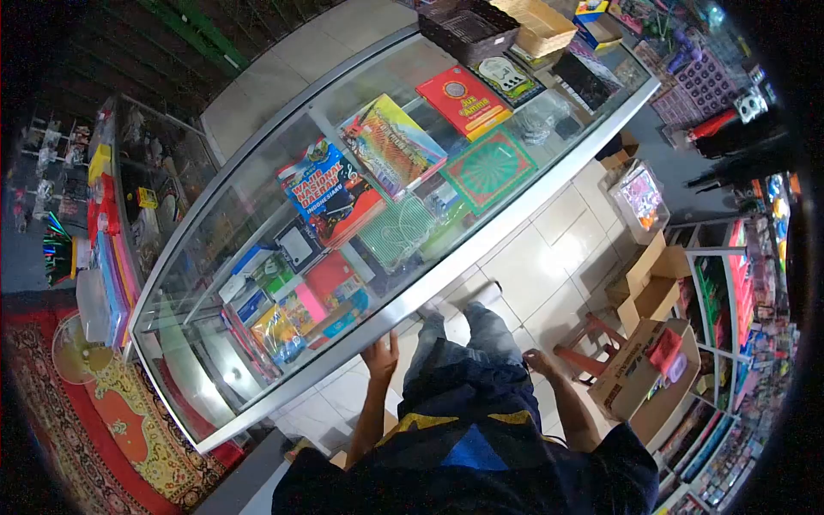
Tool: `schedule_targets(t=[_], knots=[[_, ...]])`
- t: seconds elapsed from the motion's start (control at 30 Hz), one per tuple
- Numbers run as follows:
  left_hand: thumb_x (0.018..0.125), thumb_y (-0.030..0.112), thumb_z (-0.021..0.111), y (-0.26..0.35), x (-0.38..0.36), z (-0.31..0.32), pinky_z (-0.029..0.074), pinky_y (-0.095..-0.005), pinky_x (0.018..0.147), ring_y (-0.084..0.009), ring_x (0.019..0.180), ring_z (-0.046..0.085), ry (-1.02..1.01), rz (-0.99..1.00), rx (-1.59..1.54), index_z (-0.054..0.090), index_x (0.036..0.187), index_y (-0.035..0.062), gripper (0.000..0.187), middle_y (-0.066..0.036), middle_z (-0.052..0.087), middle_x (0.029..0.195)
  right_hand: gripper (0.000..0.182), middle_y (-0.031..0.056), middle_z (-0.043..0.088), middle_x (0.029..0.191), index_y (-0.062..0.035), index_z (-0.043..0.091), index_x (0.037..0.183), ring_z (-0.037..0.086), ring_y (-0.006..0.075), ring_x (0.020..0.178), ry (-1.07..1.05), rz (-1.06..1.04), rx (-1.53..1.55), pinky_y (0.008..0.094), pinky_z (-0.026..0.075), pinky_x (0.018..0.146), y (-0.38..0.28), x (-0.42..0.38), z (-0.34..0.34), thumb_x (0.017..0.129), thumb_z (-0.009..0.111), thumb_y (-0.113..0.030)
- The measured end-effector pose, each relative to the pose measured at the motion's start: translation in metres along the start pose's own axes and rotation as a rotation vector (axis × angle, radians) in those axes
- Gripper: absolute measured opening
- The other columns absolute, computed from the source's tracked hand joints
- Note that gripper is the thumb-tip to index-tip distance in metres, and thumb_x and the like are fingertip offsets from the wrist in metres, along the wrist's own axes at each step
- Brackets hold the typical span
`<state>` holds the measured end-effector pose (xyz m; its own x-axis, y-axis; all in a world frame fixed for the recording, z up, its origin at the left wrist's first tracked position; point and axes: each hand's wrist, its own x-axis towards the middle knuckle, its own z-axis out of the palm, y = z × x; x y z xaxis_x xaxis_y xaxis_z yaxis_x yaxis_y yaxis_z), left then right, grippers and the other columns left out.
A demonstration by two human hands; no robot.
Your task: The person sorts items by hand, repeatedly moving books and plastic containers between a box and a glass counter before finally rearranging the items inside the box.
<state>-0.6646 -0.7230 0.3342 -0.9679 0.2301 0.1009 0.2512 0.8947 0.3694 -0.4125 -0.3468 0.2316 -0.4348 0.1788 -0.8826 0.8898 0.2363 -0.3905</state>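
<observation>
My left hand (380,355) is at the metal front edge (412,300) of a glass display counter, fingers stretched out and holding nothing. Beside my right thigh hangs my right hand (538,361), its fingers loosely bent and apart, with nothing seen in them. On and under the glass nearest my left hand lie packed colourful items (287,330) and a red booklet (330,273). Farther along are a blue and red songbook (330,193), a yellow picture book (395,142), a red Juz Amma book (463,99) and a green patterned cover (487,169).
Dark (468,30) and light woven baskets (536,26) stand at the counter's far end. To my right are a red stool (592,348), open cardboard boxes (648,279) and stocked shelves (721,300). A patterned red carpet (112,429) lies at the left.
</observation>
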Motion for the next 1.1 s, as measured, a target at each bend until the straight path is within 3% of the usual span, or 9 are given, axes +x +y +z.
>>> schedule_targets(t=[0.13, 0.23, 0.3, 0.4, 0.57, 0.63, 0.73, 0.9, 1.1], knots=[[0.08, 0.024, 0.054, 0.003, -0.049, 0.013, 0.018, -0.0477, 0.1, -0.0332, 0.121, 0.031, -0.203, 0.034, -0.047, 0.04, 0.124, 0.0072, 0.049, -0.019, 0.034, 0.13, 0.032, 0.0071, 0.062, 0.074, -0.0047, 0.055, 0.1, 0.059, 0.0139, 0.063, 0.047, 0.034, 0.202, 0.0288, 0.048, 0.05, 0.031, -0.018, 0.012, 0.084, 0.05, -0.033], [0.079, 0.025, 0.052, -0.069, -0.137, 0.075, 0.017, -0.0521, 0.1, -0.0346, 0.119, 0.033, -0.351, -0.021, -0.281, 0.045, 0.121, 0.0126, 0.044, -0.02, 0.034, 0.128, 0.035, 0.0065, 0.063, 0.074, -0.0046, 0.054, 0.102, 0.059, 0.0139, 0.062, 0.08, 0.07, 0.314, 0.0282, 0.048, 0.051, 0.039, -0.028, 0.009, 0.083, 0.051, -0.035], [0.08, 0.029, 0.05, -0.155, -0.201, 0.149, 0.012, -0.059, 0.098, -0.0355, 0.117, 0.035, -0.902, 0.365, 0.307, 0.05, 0.117, 0.0139, 0.04, -0.022, 0.037, 0.125, 0.037, 0.0079, 0.062, 0.08, -0.0049, 0.052, 0.106, 0.059, 0.0158, 0.068, 0.099, 0.067, 0.347, 0.0306, 0.048, 0.058, 0.042, -0.034, 0.004, 0.083, 0.052, -0.034], [0.081, 0.034, 0.047, -0.155, -0.206, 0.14, 0.008, -0.0619, 0.098, -0.0339, 0.111, 0.041, -0.853, 0.357, 0.213, 0.057, 0.107, 0.0154, 0.033, -0.023, 0.047, 0.115, 0.04, 0.0099, 0.063, 0.084, -0.0039, 0.049, 0.109, 0.06, 0.0173, 0.071, 0.119, 0.05, 0.411, 0.0311, 0.049, 0.06, 0.062, -0.04, -0.004, 0.083, 0.052, -0.034], [0.079, 0.029, 0.052, -0.113, -0.159, 0.178, 0.017, -0.0554, 0.098, -0.0325, 0.102, 0.048, -0.625, 0.346, 0.206, 0.058, 0.101, 0.0158, 0.026, -0.021, 0.051, 0.107, 0.039, 0.0106, 0.063, 0.084, -0.0023, 0.049, 0.109, 0.061, 0.018, 0.072, 0.138, 0.011, 0.502, 0.0326, 0.049, 0.061, 0.128, -0.055, -0.018, 0.083, 0.051, -0.032], [0.077, 0.028, 0.056, -0.063, -0.139, 0.167, 0.025, -0.0504, 0.096, -0.0328, 0.103, 0.047, -0.551, 0.243, -0.18, 0.057, 0.102, 0.0107, 0.031, -0.02, 0.049, 0.109, 0.038, 0.0107, 0.063, 0.084, -0.0032, 0.049, 0.108, 0.061, 0.0182, 0.072, 0.147, 0.047, 0.538, 0.0338, 0.049, 0.061, 0.166, -0.054, -0.015, 0.083, 0.051, -0.031], [0.075, 0.03, 0.059, 0.018, -0.109, 0.192, 0.032, -0.0412, 0.093, -0.0328, 0.105, 0.044, -0.636, -0.098, -0.322, 0.056, 0.103, 0.0068, 0.037, -0.019, 0.047, 0.112, 0.034, 0.01, 0.062, 0.082, -0.0045, 0.051, 0.106, 0.06, 0.0186, 0.07, 0.215, 0.143, 0.713, 0.0353, 0.048, 0.061, 0.207, -0.066, -0.008, 0.082, 0.052, -0.029], [0.075, 0.032, 0.059, 0.122, -0.083, 0.19, 0.034, -0.0338, 0.092, -0.0308, 0.109, 0.042, -0.89, 0.145, -0.282, 0.054, 0.105, 0.0045, 0.041, -0.017, 0.047, 0.113, 0.03, 0.0083, 0.06, 0.078, -0.005, 0.053, 0.101, 0.059, 0.0185, 0.067, 0.324, 0.202, 1.019, 0.0353, 0.048, 0.06, 0.248, -0.085, 0.02, 0.08, 0.052, -0.026], [0.076, 0.03, 0.056, 0.144, -0.05, 0.229, 0.038, -0.0331, 0.086, -0.0279, 0.1, 0.049, -1.286, 0.415, -0.002, 0.055, 0.105, 0.0058, 0.038, -0.014, 0.053, 0.105, 0.031, 0.0072, 0.058, 0.081, -0.0072, 0.054, 0.102, 0.056, 0.0171, 0.066, 0.464, 0.293, 1.275, 0.036, 0.049, 0.06, 0.26, -0.097, 0.065, 0.077, 0.055, -0.026]])
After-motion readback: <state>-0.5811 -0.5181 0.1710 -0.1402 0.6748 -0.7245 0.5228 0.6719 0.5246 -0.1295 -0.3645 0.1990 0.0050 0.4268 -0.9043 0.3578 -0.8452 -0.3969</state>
